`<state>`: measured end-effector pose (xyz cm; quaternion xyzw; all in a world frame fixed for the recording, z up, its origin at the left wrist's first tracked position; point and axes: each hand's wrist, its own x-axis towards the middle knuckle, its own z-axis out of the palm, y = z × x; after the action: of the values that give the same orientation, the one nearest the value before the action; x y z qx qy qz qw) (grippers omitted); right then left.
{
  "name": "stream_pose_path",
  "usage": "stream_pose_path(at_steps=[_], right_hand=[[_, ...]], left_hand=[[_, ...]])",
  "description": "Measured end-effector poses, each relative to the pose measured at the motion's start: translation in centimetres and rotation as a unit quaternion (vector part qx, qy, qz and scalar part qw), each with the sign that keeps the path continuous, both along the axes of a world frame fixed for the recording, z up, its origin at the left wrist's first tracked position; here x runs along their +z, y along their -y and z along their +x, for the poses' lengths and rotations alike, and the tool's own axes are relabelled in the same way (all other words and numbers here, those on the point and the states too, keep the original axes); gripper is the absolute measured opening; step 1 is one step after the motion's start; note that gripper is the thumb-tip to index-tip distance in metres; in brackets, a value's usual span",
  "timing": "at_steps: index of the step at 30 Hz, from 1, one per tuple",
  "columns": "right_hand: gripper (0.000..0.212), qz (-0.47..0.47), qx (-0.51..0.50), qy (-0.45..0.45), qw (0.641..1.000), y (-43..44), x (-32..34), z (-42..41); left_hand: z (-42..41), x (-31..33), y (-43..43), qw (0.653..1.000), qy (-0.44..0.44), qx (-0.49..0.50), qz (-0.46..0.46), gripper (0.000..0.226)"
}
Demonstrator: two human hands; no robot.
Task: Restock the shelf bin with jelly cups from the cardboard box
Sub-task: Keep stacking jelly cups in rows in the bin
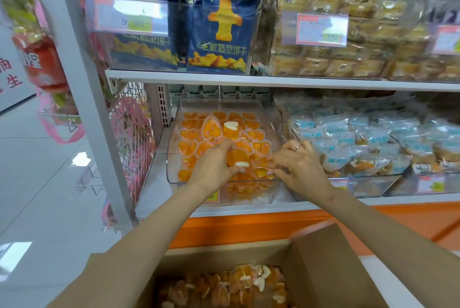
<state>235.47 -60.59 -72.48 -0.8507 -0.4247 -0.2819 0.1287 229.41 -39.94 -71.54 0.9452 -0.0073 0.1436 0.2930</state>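
A clear shelf bin (174, 131) on the lower shelf holds several orange heart-shaped jelly cups (258, 134). My left hand (214, 165) reaches into the bin's front and grips an orange jelly cup (237, 157) lying on its side. My right hand (298, 165) is just to its right, its fingertips pinching the rim of another jelly cup (261, 163) at the front of the pile. An open cardboard box (323, 265) sits below at the bottom of the view, with more orange jelly cups (236, 285) inside.
To the right, a bin of blue-white wrapped snacks (361, 143) adjoins the jelly bin. The upper shelf (273, 81) carries blue biscuit bags (219, 31) and wrapped cakes (348, 34). A grey upright post (82, 83) and wire hooks stand at the left, beside tiled floor (37, 183).
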Motion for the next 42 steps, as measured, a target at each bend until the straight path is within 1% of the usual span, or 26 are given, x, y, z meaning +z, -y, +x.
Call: stream_pose_path(at_steps=[2,4,5,7,8,9,11,13,15,17,20,22,24,26,28,31,33,38,42], right_hand=[[0.020,0.005,0.011,0.027,1.000,-0.5,-0.2,-0.4],[0.023,0.037,0.016,0.046,0.998,-1.3,-0.3,-0.7],[0.023,0.062,0.012,0.043,0.997,-1.8,-0.1,-0.9],[0.019,0.114,-0.008,0.009,0.993,-2.6,0.5,-1.0],[0.016,0.123,-0.017,-0.009,0.992,-3.0,0.8,-1.0],[0.014,0.117,-0.021,-0.028,0.992,-3.3,0.8,-1.0],[0.013,0.085,-0.010,-0.065,0.994,-3.5,0.5,-1.1],[0.007,0.058,0.012,-0.098,0.993,-3.4,0.3,-1.4],[0.017,0.039,0.010,-0.099,0.994,-2.8,0.2,-1.4],[0.024,0.007,-0.013,-0.084,0.996,-2.4,0.4,-0.9],[0.044,-0.096,-0.046,-0.107,0.988,-2.4,0.8,-0.2],[0.053,-0.140,-0.050,-0.117,0.982,-2.8,1.0,0.2],[0.054,-0.160,-0.053,-0.116,0.979,-3.2,1.2,0.4],[0.050,-0.174,-0.057,-0.117,0.976,-3.6,1.5,0.4],[0.047,-0.149,-0.065,-0.130,0.978,-3.7,2.4,0.3],[0.041,-0.059,-0.079,-0.228,0.969,-3.3,4.4,0.0],[0.040,-0.021,-0.060,-0.262,0.963,-2.9,5.0,0.0],[0.044,-0.028,-0.036,-0.234,0.971,-2.3,3.7,0.0],[0.046,0.008,-0.039,-0.226,0.973,-2.0,3.2,-0.2]], left_hand=[[0.0,0.2,-0.3,1.000,0.006,0.015,0.008,0.051],[-0.1,0.4,-0.6,0.999,0.003,0.036,0.005,0.049],[-0.2,0.5,-0.8,0.999,-0.004,0.043,-0.010,0.049],[-0.3,0.5,-0.9,0.995,-0.023,0.050,-0.083,0.047],[-0.3,0.5,-1.0,0.991,-0.030,0.052,-0.116,0.044],[-0.4,0.4,-1.0,0.990,-0.035,0.051,-0.124,0.041],[-0.5,0.2,-0.9,0.993,-0.046,0.049,-0.096,0.040],[-0.7,0.0,-0.6,0.995,-0.056,0.049,-0.068,0.043],[-0.7,0.0,-0.5,0.995,-0.063,0.052,-0.051,0.050],[-0.7,0.1,-0.6,0.995,-0.059,0.058,-0.057,0.053],[-0.6,0.5,-0.9,0.993,-0.055,0.063,-0.081,0.056],[-0.7,0.6,-1.1,0.992,-0.059,0.063,-0.091,0.055],[-0.8,0.6,-1.3,0.991,-0.064,0.063,-0.102,0.055],[-0.9,0.4,-1.5,0.990,-0.070,0.061,-0.109,0.057],[-0.8,0.5,-1.6,0.989,-0.068,0.058,-0.118,0.053],[-0.8,0.7,-1.5,0.990,-0.062,0.052,-0.119,0.047],[-0.7,1.0,-1.1,0.990,-0.056,0.038,-0.127,0.046],[-0.3,1.0,0.0,0.987,-0.058,-0.001,-0.153,0.032],[0.0,0.5,0.3,0.987,-0.070,-0.010,-0.142,0.034]])
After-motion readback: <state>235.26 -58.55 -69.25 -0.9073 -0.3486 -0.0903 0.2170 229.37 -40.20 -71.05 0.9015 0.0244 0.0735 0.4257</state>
